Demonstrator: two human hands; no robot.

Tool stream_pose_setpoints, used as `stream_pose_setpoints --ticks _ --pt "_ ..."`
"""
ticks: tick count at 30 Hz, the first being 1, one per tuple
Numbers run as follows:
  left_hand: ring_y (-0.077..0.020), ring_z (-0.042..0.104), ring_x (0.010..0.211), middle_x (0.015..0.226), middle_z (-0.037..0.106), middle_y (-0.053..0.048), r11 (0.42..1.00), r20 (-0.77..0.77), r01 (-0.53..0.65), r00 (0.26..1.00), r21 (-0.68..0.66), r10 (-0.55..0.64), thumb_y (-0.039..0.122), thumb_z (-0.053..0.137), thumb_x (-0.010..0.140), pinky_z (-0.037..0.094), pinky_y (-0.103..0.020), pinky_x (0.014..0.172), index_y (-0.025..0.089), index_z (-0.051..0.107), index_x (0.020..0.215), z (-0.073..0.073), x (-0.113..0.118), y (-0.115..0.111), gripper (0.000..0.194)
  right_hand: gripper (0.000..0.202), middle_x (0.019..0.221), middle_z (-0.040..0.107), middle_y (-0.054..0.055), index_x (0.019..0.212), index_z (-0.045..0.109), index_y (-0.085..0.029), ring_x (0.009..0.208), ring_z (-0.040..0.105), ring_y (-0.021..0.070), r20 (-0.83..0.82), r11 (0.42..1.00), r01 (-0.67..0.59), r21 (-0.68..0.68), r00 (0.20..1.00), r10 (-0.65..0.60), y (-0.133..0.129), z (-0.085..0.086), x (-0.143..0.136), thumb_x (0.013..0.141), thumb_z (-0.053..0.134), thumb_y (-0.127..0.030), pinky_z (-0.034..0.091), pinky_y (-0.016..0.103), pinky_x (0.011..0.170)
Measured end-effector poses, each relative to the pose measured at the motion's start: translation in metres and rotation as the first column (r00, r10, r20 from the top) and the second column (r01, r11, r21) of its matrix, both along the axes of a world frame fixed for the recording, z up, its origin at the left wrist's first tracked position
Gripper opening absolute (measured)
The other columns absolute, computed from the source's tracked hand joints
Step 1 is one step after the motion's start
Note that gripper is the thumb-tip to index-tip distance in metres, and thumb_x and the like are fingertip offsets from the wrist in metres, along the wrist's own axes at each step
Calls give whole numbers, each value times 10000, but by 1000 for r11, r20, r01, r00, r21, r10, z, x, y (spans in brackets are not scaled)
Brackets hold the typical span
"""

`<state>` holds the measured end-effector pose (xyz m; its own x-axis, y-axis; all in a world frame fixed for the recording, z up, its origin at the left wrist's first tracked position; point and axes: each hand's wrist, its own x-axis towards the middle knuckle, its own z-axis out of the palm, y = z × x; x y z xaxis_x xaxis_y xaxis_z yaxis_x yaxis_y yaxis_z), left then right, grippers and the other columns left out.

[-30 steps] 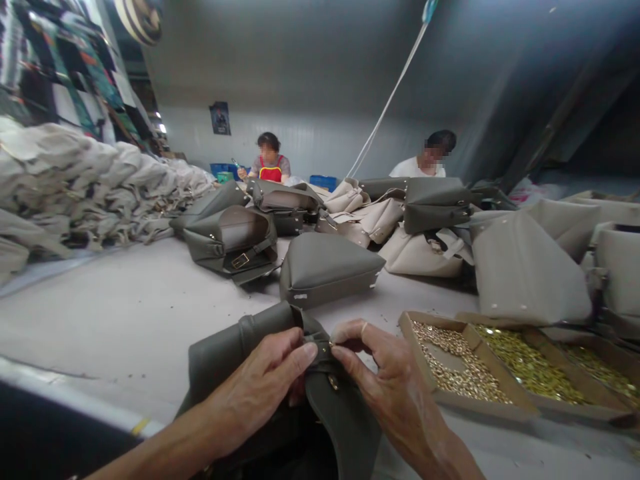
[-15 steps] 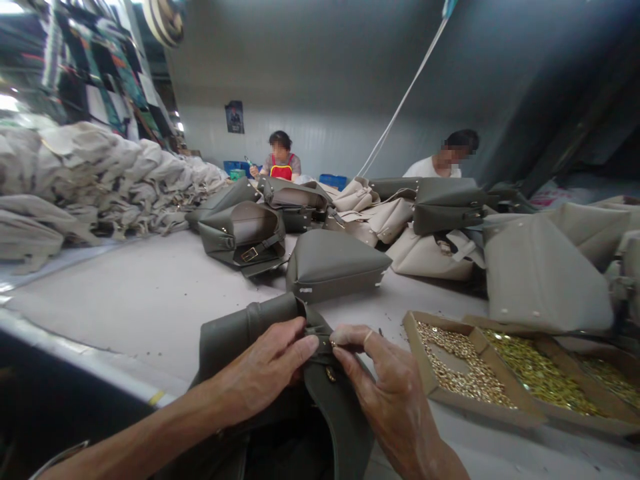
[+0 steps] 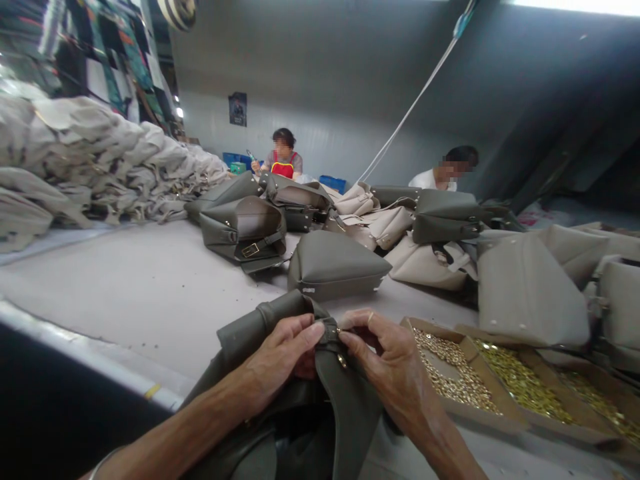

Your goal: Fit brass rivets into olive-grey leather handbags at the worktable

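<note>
A dark grey-green leather handbag (image 3: 350, 407) lies at the table's near edge, its dark inside facing me. My left hand (image 3: 293, 343) pinches the bag's edge beside a strap tab, thumb on top and fingers partly hidden beneath. From the other side my right hand (image 3: 383, 347) pinches a small gold stud (image 3: 339, 330) between thumb and forefinger, against the tab. Just below, a gold metal fitting (image 3: 342, 361) sits on the leather. Right of my right hand is a cardboard tray of small gold studs (image 3: 465, 380).
More trays hold yellow-gold metal pieces (image 3: 525, 380). Dark green bags (image 3: 335, 263) and beige bags (image 3: 530, 287) lie across the table. A heap of pale bag pieces (image 3: 115, 153) stands at left. Two people sit beyond: one in a red apron (image 3: 283, 169), one in a white top (image 3: 423, 179).
The view has tilted and shifted slightly. Both hands stay at the same tab, with the right thumb and forefinger still on the stud. The bag's near part has turned a little.
</note>
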<state>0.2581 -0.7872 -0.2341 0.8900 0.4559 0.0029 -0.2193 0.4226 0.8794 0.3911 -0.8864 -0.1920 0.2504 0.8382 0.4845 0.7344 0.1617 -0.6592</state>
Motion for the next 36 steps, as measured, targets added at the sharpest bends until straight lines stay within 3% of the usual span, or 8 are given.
stream_pose_setpoints --ticks 9,16,22,25,28,32,36 --pt "-64 510 568 714 536 6 999 26 13 1000 -41 -12 471 661 780 441 -179 567 132 577 906 -2 -2 0 372 112 731 629 -5 748 631 -174 670 578 117 158 998 -30 -50 987 38 3 9 -4 793 587 -82 421 213 622" --pt "-61 458 561 689 473 16 1000 45 25 999 19 -26 490 641 782 408 -186 563 132 535 861 -5 -1 2 382 182 685 574 -12 677 580 -157 611 520 99 337 993 -65 -101 936 96 6 24 -7 756 620 1 366 201 571" --pt "-57 441 557 708 488 1 999 38 21 999 30 -22 479 615 804 374 -173 541 133 533 873 -4 -1 1 362 235 630 517 -30 607 532 -150 589 474 90 377 977 -7 -213 922 89 12 35 -9 737 657 1 330 209 566" --pt "-49 415 535 673 463 15 999 44 30 999 13 -31 496 640 777 349 -161 522 134 537 857 -2 -2 0 385 228 630 522 -37 605 530 -151 613 477 95 343 959 -17 -282 932 118 16 38 -3 717 673 -13 334 218 586" --pt "-51 419 545 667 449 23 1000 43 24 999 7 -25 496 653 769 354 -160 530 140 542 842 -2 -2 0 380 155 656 547 -45 673 574 -158 625 485 92 222 941 -104 -323 958 183 18 38 4 729 661 -42 348 217 594" --pt "-60 456 559 665 467 23 1000 20 -6 1000 -22 6 502 680 746 380 -162 542 141 562 849 -2 -2 0 394 104 694 560 -36 721 610 -159 644 492 93 65 946 -203 -254 972 226 20 31 7 752 619 -60 368 216 605" --pt "-58 466 547 677 504 16 999 7 -26 1000 -45 26 499 689 740 392 -161 528 140 561 851 -2 -2 0 397 125 623 541 -42 653 582 -153 581 477 88 -70 966 -153 -210 987 142 20 21 1 766 618 -115 361 208 548"
